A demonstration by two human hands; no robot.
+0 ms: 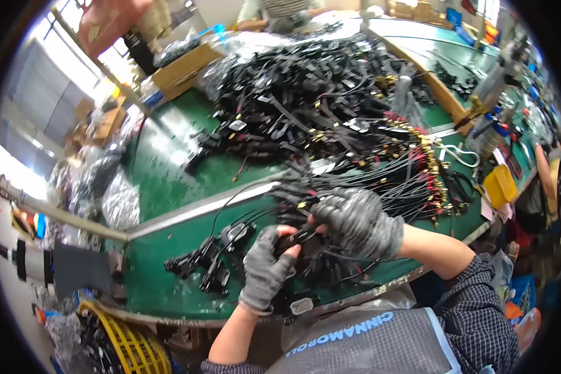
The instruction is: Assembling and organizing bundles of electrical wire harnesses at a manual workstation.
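Note:
My left hand (268, 268), in a grey knitted glove with bare fingertips, is closed around a small black cable connector (302, 237) above the green table. My right hand (355, 224), gloved alike, bends over the same part from the right. Its fingers are closed at the connector's upper end, and motion blurs them. Left of my hands lies a small group of black connectors with thin cables (209, 262). Just beyond my right hand spreads a bundle of grey-black cables (380, 193) with brass-coloured ends and red bits.
A large heap of black cable parts (305, 93) covers the table's far half. A cardboard box (187, 68) stands at the back left, a yellow container (500, 186) at the right. Below the left edge sits a yellow basket (131, 343). Someone sits across the table.

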